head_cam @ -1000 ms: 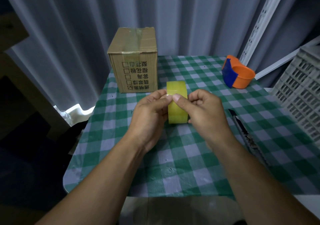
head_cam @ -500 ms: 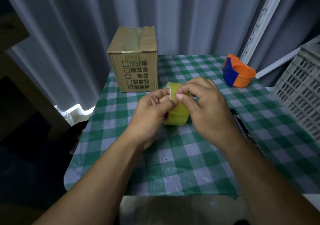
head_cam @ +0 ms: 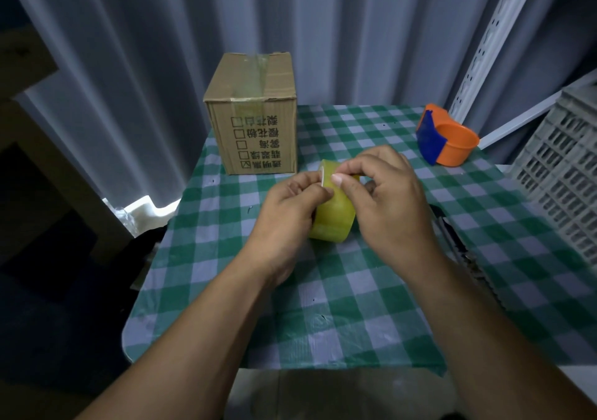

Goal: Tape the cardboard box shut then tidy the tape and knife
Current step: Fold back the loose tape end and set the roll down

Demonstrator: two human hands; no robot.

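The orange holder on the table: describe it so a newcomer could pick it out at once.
Start at the green-and-white checked tablecloth and go to its far right corner, beside the grey slatted crate. There sits the orange holder, a low round open plastic cup with a dark blue panel on its left side. It is the only orange thing; the cardboard box is brown, the tape roll yellowish.

The tape roll (head_cam: 334, 217) looks glossy, translucent yellow plastic. The cardboard box (head_cam: 255, 114) is matt brown, sealed with shiny clear tape. A smooth, slightly creased checked tablecloth (head_cam: 371, 306) covers the table.
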